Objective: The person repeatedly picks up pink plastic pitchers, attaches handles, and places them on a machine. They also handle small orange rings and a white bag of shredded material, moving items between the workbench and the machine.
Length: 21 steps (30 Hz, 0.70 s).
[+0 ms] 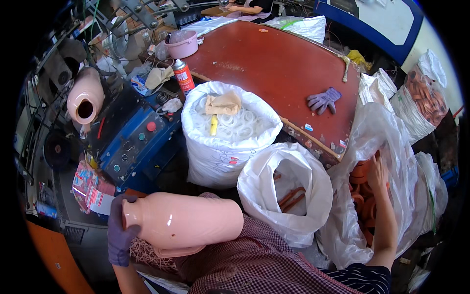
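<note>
A glossy pink jug [188, 220] with a narrow neck and a side handle lies sideways across my lap. My left hand [122, 225], in a purple glove, is closed around its neck. A dark spot marks the jug's side. My bare right hand [377, 174] reaches into a clear plastic bag [338, 240] at the right. Orange-red plastic parts [361, 188], some ring-shaped, fill that bag. The right fingertips are hidden among them, so their grip is unclear.
A white sack [210, 161] holds clear rings; another sack [313, 225] contains a few brown strips. Behind stands a red-brown table [274, 54] with a purple glove [324, 100]. At left, a blue machine [125, 154] and another pink jug [88, 93]. A person [249, 10] sits far back.
</note>
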### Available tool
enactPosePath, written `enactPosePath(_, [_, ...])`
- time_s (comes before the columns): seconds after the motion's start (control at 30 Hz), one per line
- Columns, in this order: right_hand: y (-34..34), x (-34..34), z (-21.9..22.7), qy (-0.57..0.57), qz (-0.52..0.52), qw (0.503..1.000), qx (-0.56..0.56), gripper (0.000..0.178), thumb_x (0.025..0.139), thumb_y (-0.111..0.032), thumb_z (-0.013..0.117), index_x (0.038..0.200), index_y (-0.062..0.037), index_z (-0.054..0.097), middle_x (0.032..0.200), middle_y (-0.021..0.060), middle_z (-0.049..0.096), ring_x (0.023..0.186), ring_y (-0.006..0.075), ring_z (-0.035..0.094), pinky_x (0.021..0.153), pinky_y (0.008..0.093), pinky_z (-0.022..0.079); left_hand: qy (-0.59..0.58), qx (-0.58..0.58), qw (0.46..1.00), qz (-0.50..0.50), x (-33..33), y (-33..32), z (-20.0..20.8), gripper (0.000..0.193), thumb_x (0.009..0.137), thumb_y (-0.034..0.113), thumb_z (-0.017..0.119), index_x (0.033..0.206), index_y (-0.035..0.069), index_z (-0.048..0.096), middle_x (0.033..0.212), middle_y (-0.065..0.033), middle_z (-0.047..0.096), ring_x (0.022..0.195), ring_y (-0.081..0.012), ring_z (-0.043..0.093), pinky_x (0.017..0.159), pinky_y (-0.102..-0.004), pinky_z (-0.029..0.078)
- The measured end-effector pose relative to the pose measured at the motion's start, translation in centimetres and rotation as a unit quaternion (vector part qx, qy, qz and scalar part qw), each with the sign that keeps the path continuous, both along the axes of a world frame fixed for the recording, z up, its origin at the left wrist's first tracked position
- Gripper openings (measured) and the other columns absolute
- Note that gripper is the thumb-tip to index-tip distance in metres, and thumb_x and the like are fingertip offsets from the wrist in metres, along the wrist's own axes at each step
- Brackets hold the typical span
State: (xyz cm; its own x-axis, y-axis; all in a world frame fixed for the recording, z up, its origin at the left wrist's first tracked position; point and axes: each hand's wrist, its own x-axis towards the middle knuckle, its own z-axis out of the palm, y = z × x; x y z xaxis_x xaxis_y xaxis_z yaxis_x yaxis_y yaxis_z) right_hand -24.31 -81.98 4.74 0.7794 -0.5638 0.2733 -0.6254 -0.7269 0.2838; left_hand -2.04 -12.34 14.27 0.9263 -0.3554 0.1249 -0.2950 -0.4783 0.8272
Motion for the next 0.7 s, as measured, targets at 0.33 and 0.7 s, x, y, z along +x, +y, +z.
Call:
enactPosePath(0.33, [35.4, 14.5, 0.1, 0.231, 0.593, 0.596, 0.49, 0.038, 0.097, -0.029, 0.057, 0.122, -0.0002, 0.059, 0.115, 0.0113, 0.064, 0.107, 0.0214, 0.059, 0.095, 0.0341, 0.045, 0.085, -0.382, 0.88, 0.27, -7.1, 11.2, -12.3, 0.051, 0.097, 0.033, 0.052, 0.138, 0.004, 0.043, 0.137, -0.0123, 0.05, 0.125, -0.0211, 0.048, 0.105, -0.0356, 0.038])
enactPosePath(0.7, [35.3, 13.9, -2.3, 0.252, 0.279, 0.569, 0.732, 0.051, 0.094, -0.04, 0.058, 0.121, 0.0028, 0.057, 0.109, 0.0158, 0.062, 0.102, 0.0221, 0.06, 0.088, 0.0348, 0.046, 0.092, -0.417, 0.84, 0.336, -17.9, 10.2, -17.9, 0.048, 0.101, 0.033, 0.04, 0.141, 0.008, 0.036, 0.139, -0.0112, 0.047, 0.127, -0.0263, 0.047, 0.104, -0.0431, 0.042])
